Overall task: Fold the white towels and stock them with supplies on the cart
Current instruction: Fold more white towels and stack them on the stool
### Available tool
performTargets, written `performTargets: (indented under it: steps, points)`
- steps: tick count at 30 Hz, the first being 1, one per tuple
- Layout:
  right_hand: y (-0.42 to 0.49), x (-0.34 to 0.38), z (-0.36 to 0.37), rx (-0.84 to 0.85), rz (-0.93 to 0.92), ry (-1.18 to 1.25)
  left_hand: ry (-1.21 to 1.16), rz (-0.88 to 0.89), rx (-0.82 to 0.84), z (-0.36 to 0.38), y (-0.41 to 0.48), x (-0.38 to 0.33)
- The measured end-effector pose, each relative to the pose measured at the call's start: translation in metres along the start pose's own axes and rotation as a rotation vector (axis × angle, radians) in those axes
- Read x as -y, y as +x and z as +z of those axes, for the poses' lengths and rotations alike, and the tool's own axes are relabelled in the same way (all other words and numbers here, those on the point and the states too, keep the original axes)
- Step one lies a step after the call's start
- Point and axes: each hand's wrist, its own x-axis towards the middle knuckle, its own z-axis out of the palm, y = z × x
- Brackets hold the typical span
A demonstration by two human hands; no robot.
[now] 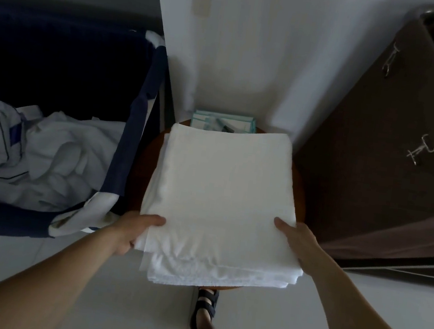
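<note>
L hand (pixel 141 227) and R hand (pixel 295 239) both grip the folded white towel (pixel 220 192): thumbs on top, fingers tucked under & out of sight. L has the near-left corner, R the near-right edge. The towel runs fwd from both hands and lies over the round brown tabletop (pixel 142 165), its near end overhanging toward the person. Several layers show at that near edge, slightly stepped. Can't tell if it's one towel or a few.

Just past the towel's far edge, well fwd of both hands, are the teal-edged packets (pixel 202 119) w/ a pen-like item on top. That's prob. the supplies. Out to the side of the L hand is the navy linen bin (pixel 134 137) w/ crumpled white linens (pixel 47 147). Beside the R hand is a brown cabinet door (pixel 376 157).

Step looks like squaring or lifting the folded towel. To do it well:
- keep both grips level so the layers don't slide apart
- tap the stepped near edges flush before moving
- support from under, not by the thumbs alone
- lift straight so the far edge doesn't drag the packets off.
</note>
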Motion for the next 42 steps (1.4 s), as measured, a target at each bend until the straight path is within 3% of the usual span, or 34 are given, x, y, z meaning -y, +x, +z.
performTargets:
  steps: [8, 16, 20, 25, 28, 30, 34, 39, 42]
  points:
    - [-0.004, -0.003, 0.004, -0.032, -0.055, -0.032, 0.141, 0.041, -0.085, 0.004, -0.006, -0.003]
    - [-0.015, 0.016, -0.002, -0.043, -0.097, -0.004, -0.106, -0.057, 0.179, -0.007, -0.028, -0.031]
    - [-0.025, 0.075, -0.019, -0.067, -0.245, 0.062, -0.314, 0.088, 0.246, -0.012, -0.047, -0.083]
    - [-0.055, 0.185, -0.052, -0.144, -0.499, 0.17, -0.441, 0.439, 0.25, -0.03, -0.099, -0.176]
    - [-0.08, 0.22, -0.073, -0.176, -0.566, 0.223, -0.521, 0.59, 0.279, -0.039, -0.128, -0.191]
    - [-0.087, 0.217, -0.081, -0.162, -0.587, 0.196, -0.527, 0.624, 0.311, -0.038, -0.135, -0.176]
    - [-0.066, 0.151, -0.068, -0.182, -0.524, 0.045, -0.503, 0.517, 0.208, -0.022, -0.099, -0.091]
    - [-0.017, 0.016, -0.013, -0.19, -0.134, -0.148, -0.207, 0.264, 0.048, 0.013, -0.022, 0.038]
    - [-0.006, -0.02, 0.005, -0.195, -0.034, -0.207, -0.178, 0.2, -0.032, 0.024, 0.009, 0.062]
